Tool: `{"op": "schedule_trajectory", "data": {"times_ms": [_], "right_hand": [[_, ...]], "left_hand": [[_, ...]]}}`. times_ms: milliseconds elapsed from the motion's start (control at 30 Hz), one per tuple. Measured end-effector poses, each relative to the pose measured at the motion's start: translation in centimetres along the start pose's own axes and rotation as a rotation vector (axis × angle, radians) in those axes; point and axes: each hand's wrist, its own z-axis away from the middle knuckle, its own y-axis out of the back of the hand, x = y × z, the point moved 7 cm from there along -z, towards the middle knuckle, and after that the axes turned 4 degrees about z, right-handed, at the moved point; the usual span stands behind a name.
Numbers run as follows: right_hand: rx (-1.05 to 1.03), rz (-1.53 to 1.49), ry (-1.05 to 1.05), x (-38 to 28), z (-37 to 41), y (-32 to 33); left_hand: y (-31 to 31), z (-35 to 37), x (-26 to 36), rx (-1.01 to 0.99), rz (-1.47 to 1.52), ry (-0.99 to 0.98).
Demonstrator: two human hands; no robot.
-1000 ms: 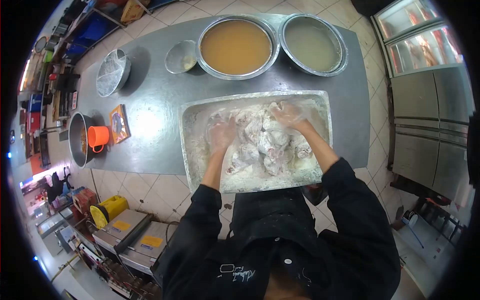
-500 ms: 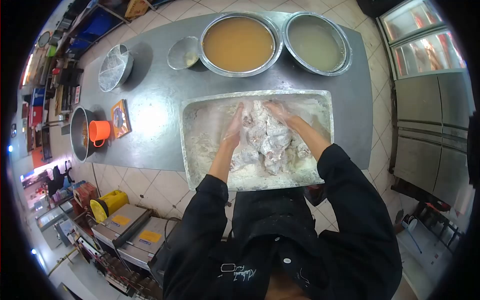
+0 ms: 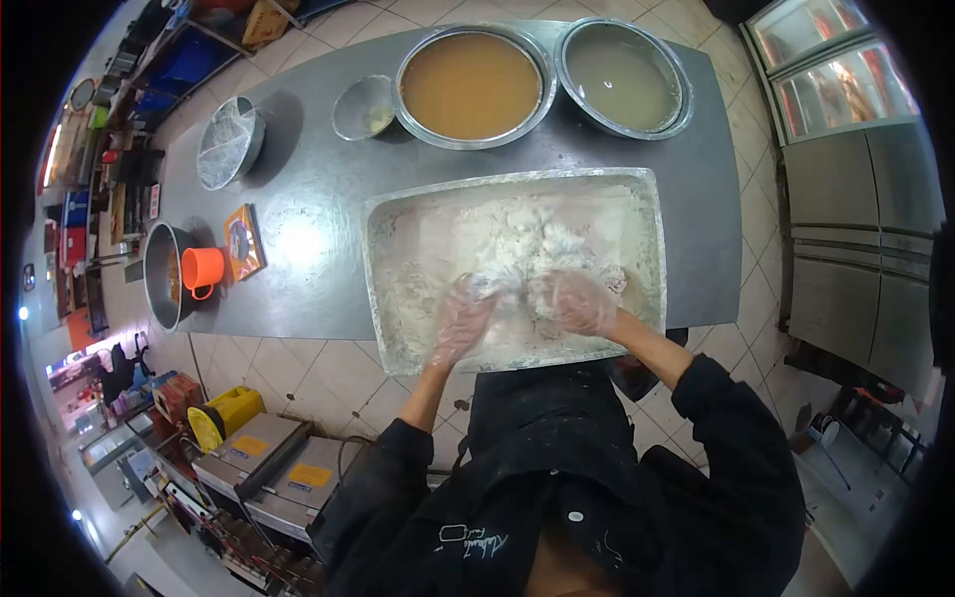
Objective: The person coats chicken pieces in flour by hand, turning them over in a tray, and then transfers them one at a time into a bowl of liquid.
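Observation:
A large rectangular tray point(image 3: 374, 289) of white flour lies at the table's front edge. Flour-coated pieces point(image 3: 547, 239) are heaped right of its middle, blurred by motion. My left hand point(image 3: 466, 316), in a clear plastic glove, is at the near left side of the heap with its fingers curled. My right hand point(image 3: 579, 301), gloved too, is at the heap's near right side, also curled. Both hands touch floured pieces, and their fingertips are smeared and partly hidden in the flour. One reddish piece point(image 3: 614, 280) shows just beyond my right hand.
Behind the tray stand a basin of orange liquid point(image 3: 472, 85), a basin of cloudy liquid point(image 3: 623, 80) and a small bowl point(image 3: 362, 107). To the left are a wire-mesh strainer bowl point(image 3: 231, 142), an orange mug point(image 3: 203, 271), a metal bowl point(image 3: 159, 284) and a packet point(image 3: 244, 242).
Both hands have moved from the far sides of the heap toward me and curled inward. The heap has shifted and is more covered in flour. The tray's view has tilted slightly.

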Motion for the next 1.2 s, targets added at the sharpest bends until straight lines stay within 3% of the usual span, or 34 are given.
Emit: {"op": "schedule_trajectory", "data": {"times_ms": [67, 100, 167, 200, 267, 300, 400, 433, 467, 533, 600, 633, 667, 700, 767, 900, 967, 1067, 1100, 1167, 1200], "right_hand": [[0.177, -0.164, -0.14, 0.9, 1.7, 1.9], [0.237, -0.221, -0.184, 0.5, 2.0, 3.0], [-0.051, 0.751, -0.237, -3.7, 0.0, 6.1], [-0.053, 0.75, -0.24, -3.3, -0.2, 6.5], [0.05, 0.899, -0.831, 0.3, 1.5, 9.3], [0.049, 0.898, -0.839, 1.7, 1.8, 9.1], [0.085, 0.856, -0.785, 5.5, 2.1, 8.0], [0.087, 0.748, -0.87, 6.3, 2.0, 7.2], [0.092, 0.641, -0.95, 6.9, 1.7, 6.5], [0.069, 0.509, -0.986, 5.5, 1.0, 6.2], [0.055, 0.382, -1.022, 6.6, 1.6, 5.2], [0.101, 0.357, -0.877, 8.3, 2.1, 3.3], [0.146, 0.332, -0.729, 8.9, 2.1, 2.4], [0.146, 0.331, -0.731, 8.6, 1.7, 2.7], [-0.005, -0.12, -0.914, 8.1, 1.0, 1.8], [-0.08, -0.15, -0.71, 5.7, -0.2, 2.4], [0.035, -0.529, -0.954, 3.7, -0.5, 2.5], [0.051, -0.691, -0.805, 3.4, 0.0, 2.4], [0.048, -0.696, -0.802, 2.9, 0.1, 2.3], [0.195, -0.26, -1.135, 3.3, 2.4, 4.2], [0.196, -0.262, -1.134, 4.0, 3.1, 3.9]], "left_hand": [[1.9, 0.7, -0.3, 0.14, 0.098, -0.029], [2.2, 0.6, -1.9, 0.006, -0.142, 0.236], [2.0, 0.6, -6.2, -0.066, -0.258, 0.315], [1.6, 0.7, -7.4, -0.141, -0.377, 0.391], [0.1, 0.7, -8.7, -0.224, -0.333, 0.467], [-0.9, 0.9, -9.0, -0.305, -0.29, 0.54], [-2.7, 0.8, -5.7, -0.306, -0.052, 0.567], [-4.0, 0.9, -7.5, -0.308, -0.051, 0.576], [-6.1, 0.4, -10.4, -0.252, 0.158, 0.549], [-7.2, 0.2, -10.1, -0.194, 0.365, 0.519], [-8.6, 0.6, -8.8, -0.112, 0.874, 0.682], [-8.6, 0.4, -8.3, -0.117, 0.873, 0.685], [-9.3, -0.2, -7.5, -0.185, 1.067, 0.697], [-9.8, -0.7, -6.6, -0.252, 1.26, 0.704], [-10.4, -1.2, -5.9, -0.189, 1.335, 0.716], [-10.1, -1.9, -4.4, -0.081, 1.469, 0.64], [-10.3, -2.2, -4.3, -0.112, 1.517, 0.6], [-9.5, -2.1, -3.7, -0.096, 1.557, 0.545], [-8.8, -1.6, -3.3, -0.057, 1.55, 0.539], [-8.0, -0.9, -2.8, 0.023, 1.485, 0.612], [-7.5, -0.2, -2.7, 0.098, 1.421, 0.683]]}}
